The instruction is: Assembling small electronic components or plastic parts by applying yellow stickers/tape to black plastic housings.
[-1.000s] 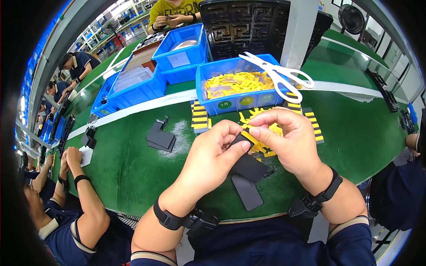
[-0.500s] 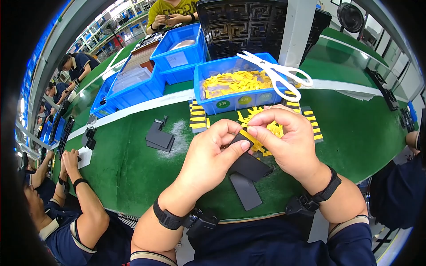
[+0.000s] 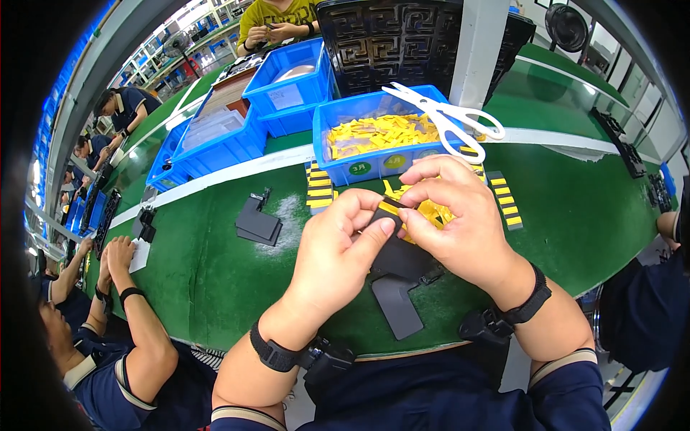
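Observation:
My left hand (image 3: 334, 248) is closed around a flat black plastic part (image 3: 404, 258), its thumb pressed on the face. Across the part's upper end lies a narrow yellow strip (image 3: 390, 207). My right hand (image 3: 467, 223) pinches at the right end of this strip with thumb and forefinger; its fingertips partly hide the contact. Below, near the table edge, another black part (image 3: 397, 307) lies on the green table. Behind my hands is a loose heap of yellow strips (image 3: 435, 213), partly covered by my right hand.
White scissors (image 3: 449, 118) rest across a blue bin (image 3: 332, 172) of yellow strips. Black-and-yellow striped stacks (image 3: 506, 201) flank the heap. More black parts (image 3: 257, 221) lie left. Blue bins (image 3: 223, 154) stand behind them. A co-worker's hands (image 3: 117, 255) are at far left.
Both hands have shifted slightly, and the held part's upper end has tilted up, with its yellow strip turned more level. My right fingers have moved a little left and up along it.

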### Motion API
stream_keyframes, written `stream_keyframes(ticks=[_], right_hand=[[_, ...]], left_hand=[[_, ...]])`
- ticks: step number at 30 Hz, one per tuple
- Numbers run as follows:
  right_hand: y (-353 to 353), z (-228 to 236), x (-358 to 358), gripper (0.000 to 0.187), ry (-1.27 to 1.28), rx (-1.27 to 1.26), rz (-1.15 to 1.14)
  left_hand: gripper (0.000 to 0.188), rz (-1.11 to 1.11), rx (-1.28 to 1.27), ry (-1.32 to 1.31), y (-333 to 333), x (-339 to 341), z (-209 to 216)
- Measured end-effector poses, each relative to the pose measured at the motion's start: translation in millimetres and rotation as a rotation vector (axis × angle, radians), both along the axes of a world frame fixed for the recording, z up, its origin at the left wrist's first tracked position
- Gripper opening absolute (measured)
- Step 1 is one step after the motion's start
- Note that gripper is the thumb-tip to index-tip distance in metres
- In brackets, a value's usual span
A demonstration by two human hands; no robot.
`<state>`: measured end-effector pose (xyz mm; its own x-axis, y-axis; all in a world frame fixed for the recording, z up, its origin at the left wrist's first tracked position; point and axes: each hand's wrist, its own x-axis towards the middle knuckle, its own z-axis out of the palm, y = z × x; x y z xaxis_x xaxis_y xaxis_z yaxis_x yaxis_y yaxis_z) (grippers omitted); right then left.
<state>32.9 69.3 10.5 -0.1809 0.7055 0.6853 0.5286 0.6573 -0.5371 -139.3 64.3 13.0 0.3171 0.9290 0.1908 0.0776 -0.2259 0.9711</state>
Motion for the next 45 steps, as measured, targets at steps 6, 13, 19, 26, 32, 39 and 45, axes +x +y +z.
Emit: stream_keyframes(ticks=[6,13,19,26,32,39,45], right_hand=[[-5.2,13.3,1.3,0.015,-0.225,0.305,-0.062],[0.9,14.5,10.0,0.015,-0.044,0.208,-0.091],[-11.4,12.5,-3.2,0.015,-0.164,0.229,0.045],[-6.2,12.0,1.9,0.011,0.0,0.06,0.13],[-10.4,17.4,-2.1,0.007,0.027,0.229,0.019],[-7.4,6.5,-2.5,0.007,0.25,-0.119,0.02],[-4.7,8.9,0.7,0.005,0.128,0.078,-0.024]], left_hand=[[0.017,0.049,-0.071,-0.043,2.9,0.1,-7.3],[0.014,-0.024,-0.124,-0.006,0.6,-0.7,2.6],[0.017,-0.052,-0.18,-0.274,6.9,-2.3,-3.8],[0.032,0.028,0.169,0.048,-5.0,5.2,0.0],[0.025,-0.014,0.043,-0.115,0.4,3.8,-6.7],[0.02,-0.075,-0.1,-0.307,-1.6,4.9,1.1],[0.02,-0.091,-0.102,-0.329,-0.4,4.8,-1.7]])
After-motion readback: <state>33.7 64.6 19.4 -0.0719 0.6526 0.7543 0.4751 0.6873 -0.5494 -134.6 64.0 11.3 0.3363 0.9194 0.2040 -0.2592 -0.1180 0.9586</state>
